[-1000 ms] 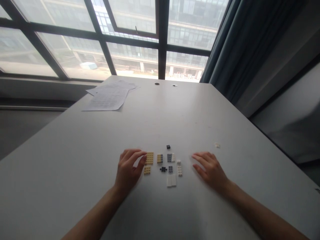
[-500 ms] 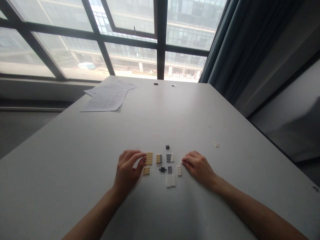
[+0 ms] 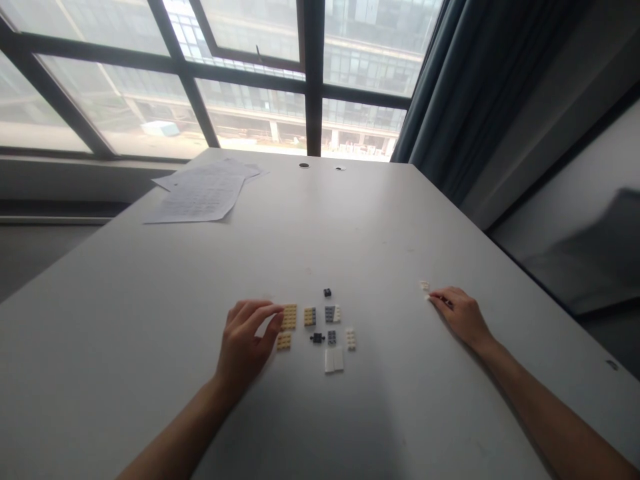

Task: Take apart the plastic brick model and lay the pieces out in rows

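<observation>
Several small building-brick pieces lie in a cluster on the grey table (image 3: 150,320). My left hand (image 3: 247,340) rests beside them, its thumb and forefinger curled onto the left edge of a large tan plate (image 3: 289,317). A smaller tan plate (image 3: 284,341) lies just below that one. My right hand (image 3: 461,313) is out to the right with its fingertips pinched on a tiny white piece (image 3: 428,297), right next to another small white piece (image 3: 425,285) on the table. Between my hands lie a tan-and-grey piece (image 3: 309,316), a grey-and-white piece (image 3: 331,313), black pieces (image 3: 327,292) (image 3: 317,338), a white studded plate (image 3: 351,339) and smooth white tiles (image 3: 334,359).
Printed paper sheets (image 3: 197,193) lie at the table's far left corner. Two round cable holes (image 3: 304,165) sit by the far edge under the window. A dark curtain (image 3: 465,87) hangs at the right, and the table's right edge drops off beside my right forearm.
My right hand reached into the cluster, took the tiny white piece beside the white studded plate, and moved right to the lone white piece. My left hand stayed on the tan plate.
</observation>
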Motion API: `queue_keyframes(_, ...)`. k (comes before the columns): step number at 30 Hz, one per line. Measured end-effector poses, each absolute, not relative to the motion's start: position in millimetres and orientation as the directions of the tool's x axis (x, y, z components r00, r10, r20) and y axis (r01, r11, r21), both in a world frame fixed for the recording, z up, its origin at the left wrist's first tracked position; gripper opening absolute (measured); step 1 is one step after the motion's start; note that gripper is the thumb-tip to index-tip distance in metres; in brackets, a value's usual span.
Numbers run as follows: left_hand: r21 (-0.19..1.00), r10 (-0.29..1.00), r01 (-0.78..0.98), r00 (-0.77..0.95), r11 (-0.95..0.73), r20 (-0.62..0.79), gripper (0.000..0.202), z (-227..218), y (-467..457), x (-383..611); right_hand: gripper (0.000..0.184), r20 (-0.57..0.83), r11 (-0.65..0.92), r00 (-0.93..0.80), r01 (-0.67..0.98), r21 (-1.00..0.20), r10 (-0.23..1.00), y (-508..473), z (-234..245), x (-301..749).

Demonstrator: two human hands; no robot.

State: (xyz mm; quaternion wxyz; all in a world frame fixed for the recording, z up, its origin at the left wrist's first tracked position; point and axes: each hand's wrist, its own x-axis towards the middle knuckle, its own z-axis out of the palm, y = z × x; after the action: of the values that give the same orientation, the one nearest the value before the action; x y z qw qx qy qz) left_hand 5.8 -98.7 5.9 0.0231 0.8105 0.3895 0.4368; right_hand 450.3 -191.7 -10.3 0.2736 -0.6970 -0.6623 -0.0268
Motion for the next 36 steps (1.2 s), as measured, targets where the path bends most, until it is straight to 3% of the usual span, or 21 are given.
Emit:
queue_keyframes(4, 0.375, 0.648, 0.608, 0.319, -0.700, 0.692, 0.011, 6, -99, 6, 0.024, 0.471, 0.023, 0.149, 0.940, -0.341, 0.870, -197, 3, 419)
queue_keyframes(6, 0.375, 0.648, 0.606, 0.323, -0.702, 0.690, 0.010, 6, -99, 6, 0.024, 0.505, 0.105, 0.062, 0.950, -0.294, 0.861, -204, 11, 389)
queue_keyframes(10, 0.379, 0.653, 0.609, 0.322, -0.697, 0.685, 0.010, 6, -99, 6, 0.032, 0.352, 0.398, -0.303, 0.887, -0.236, 0.885, -216, 22, 319)
queue_keyframes(14, 0.343, 0.638, 0.622, 0.344, -0.704, 0.689, 0.011, 6, -101, 6, 0.038, 0.255, 0.472, -0.416, 0.852, -0.227, 0.873, -217, 20, 274)
queue_keyframes(21, 0.250, 0.602, 0.654, 0.390, -0.714, 0.697, 0.014, 4, -105, 8, 0.036, 0.241, 0.431, -0.389, 0.889, -0.155, 0.889, -224, 11, 287)
queue_keyframes(29, 0.268, 0.650, 0.686, 0.385, -0.677, 0.655, 0.017, 4, -102, 8, 0.033, 0.329, 0.182, -0.167, 0.983, -0.015, 0.930, -249, -6, 383)
queue_keyframes(36, 0.231, 0.676, 0.681, 0.509, -0.695, 0.532, 0.038, 14, -105, 3, 0.035, 0.381, 0.080, -0.070, 0.997, -0.012, 0.922, -248, -4, 409)
